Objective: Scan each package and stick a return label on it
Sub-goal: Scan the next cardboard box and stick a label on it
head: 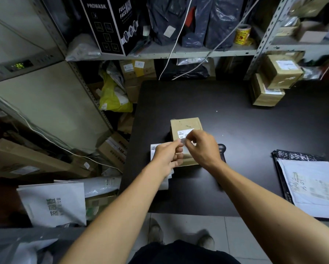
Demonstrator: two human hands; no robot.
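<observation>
Over the cardboard box (185,128), both hands, left (167,156) and right (202,149), pinch a small label (183,141).

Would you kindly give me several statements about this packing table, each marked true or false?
1. A cardboard box lies on the black table. True.
2. The left hand and right hand meet over the box. True.
3. The table is white. False: it is black.
4. A black mailer bag lies at the table's right. True.
5. The label roll lies on the table. False: it stands on the shelf.
</observation>
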